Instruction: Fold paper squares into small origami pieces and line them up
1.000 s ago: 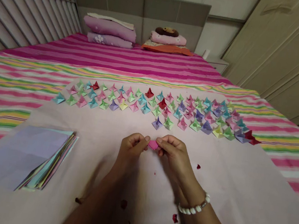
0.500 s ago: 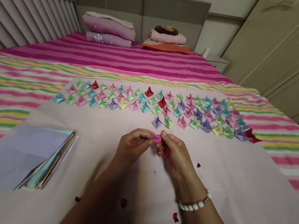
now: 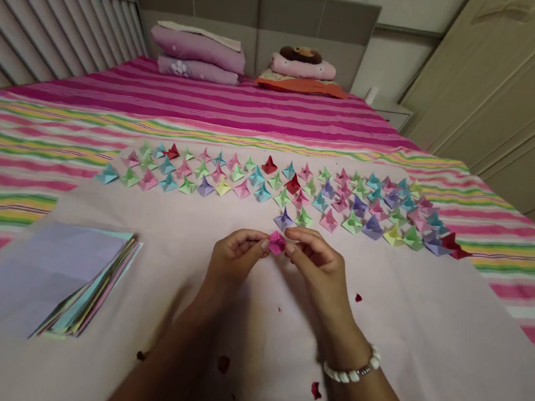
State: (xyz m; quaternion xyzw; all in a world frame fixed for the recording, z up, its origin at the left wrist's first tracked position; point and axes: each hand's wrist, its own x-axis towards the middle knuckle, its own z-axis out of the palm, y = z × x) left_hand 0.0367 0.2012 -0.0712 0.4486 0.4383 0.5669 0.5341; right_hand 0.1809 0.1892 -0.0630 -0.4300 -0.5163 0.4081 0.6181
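Both hands are raised over the pale pink sheet (image 3: 429, 332), just short of the rows of folded paper shapes (image 3: 263, 192). My left hand (image 3: 233, 259) and my right hand (image 3: 320, 270) each pinch one side of the small paper piece (image 3: 276, 243) between thumb and fingertips. It is magenta, compact and creased into pointed corners; finer folds cannot be resolved.

text: none readable | labels: none | numbers: none | signs: none
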